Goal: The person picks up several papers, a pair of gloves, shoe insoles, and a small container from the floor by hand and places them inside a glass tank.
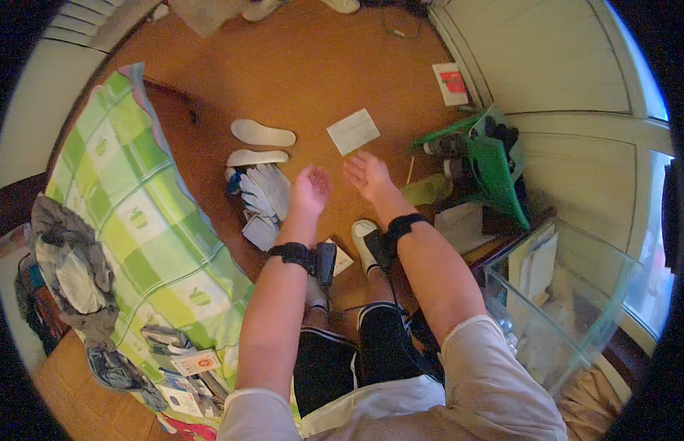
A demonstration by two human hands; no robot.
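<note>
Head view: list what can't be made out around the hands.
All in the head view:
Faint marks on the white sheet beyond the right hand: too small and blurred to read.
White card on the floor: partly hidden by the black wrist device.
Pale footwear: cut off by the top edge.

Home rm w/ grn chkd cloth (162, 235), clothes (74, 257)

Paper (353, 131) on the floor (320, 66)
</note>
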